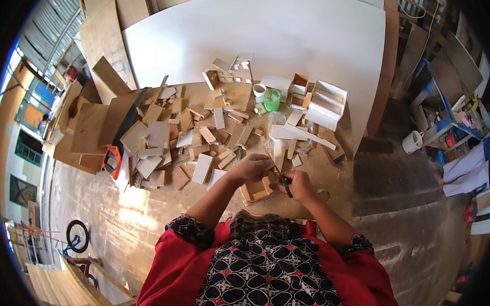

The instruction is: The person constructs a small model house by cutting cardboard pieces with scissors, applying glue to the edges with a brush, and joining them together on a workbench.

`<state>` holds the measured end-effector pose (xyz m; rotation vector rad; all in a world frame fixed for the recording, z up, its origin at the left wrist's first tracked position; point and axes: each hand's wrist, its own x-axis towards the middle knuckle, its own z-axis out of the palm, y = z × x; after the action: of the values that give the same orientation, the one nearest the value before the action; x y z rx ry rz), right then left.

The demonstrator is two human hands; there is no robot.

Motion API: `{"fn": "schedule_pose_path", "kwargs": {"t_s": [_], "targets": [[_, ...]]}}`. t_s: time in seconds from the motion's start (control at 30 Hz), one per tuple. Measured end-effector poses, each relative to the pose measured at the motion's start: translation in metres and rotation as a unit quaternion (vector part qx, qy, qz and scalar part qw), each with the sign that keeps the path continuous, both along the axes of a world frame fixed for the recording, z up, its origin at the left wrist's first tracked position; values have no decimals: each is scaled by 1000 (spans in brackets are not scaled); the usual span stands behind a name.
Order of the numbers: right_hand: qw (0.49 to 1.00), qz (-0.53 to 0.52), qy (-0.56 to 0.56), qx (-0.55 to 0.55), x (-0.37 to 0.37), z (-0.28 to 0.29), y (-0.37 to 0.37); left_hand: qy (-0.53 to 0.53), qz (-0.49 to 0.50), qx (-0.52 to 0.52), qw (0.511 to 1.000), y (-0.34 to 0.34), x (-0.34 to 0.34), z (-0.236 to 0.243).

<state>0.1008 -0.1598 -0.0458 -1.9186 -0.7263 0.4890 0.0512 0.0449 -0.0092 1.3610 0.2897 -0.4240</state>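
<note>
A person in a red top with a patterned dark front bends over a small open wooden box point(258, 190), and we see both hands come together just above its far edge. The right hand point(298, 186) is closed around a slim tool point(288, 190) with a dark handle, pinching it between thumb and fingers; its exact kind is too small for us to tell. The left hand point(256, 168), fingers curled, meets the tool's far end, though we cannot tell whether it pinches the tool or only steadies it. The box lies near the person, partly hidden from us by the two hands.

Beyond and to the left, we find a heap of wood offcuts point(203, 168), many bare, some white. A saw point(112, 162) with an orange handle stands at the heap's left edge. On the far side we spot a white cup point(259, 90) beside a green container point(271, 100), with a white divided box point(327, 103) to their right and a small house-like model point(241, 71) to their left. Behind them rises a large white panel point(254, 34). Near left, we pick out a bicycle wheel point(77, 236).
</note>
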Motion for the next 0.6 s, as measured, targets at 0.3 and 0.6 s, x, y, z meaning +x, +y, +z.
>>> {"fn": "schedule_pose_path", "kwargs": {"t_s": [0.3, 0.6], "targets": [[983, -44, -121, -131, 7, 14, -7, 14, 66, 9, 998, 14, -5, 0], [924, -72, -182, -327, 9, 5, -51, -7, 199, -242, 950, 0, -51, 19]]}}
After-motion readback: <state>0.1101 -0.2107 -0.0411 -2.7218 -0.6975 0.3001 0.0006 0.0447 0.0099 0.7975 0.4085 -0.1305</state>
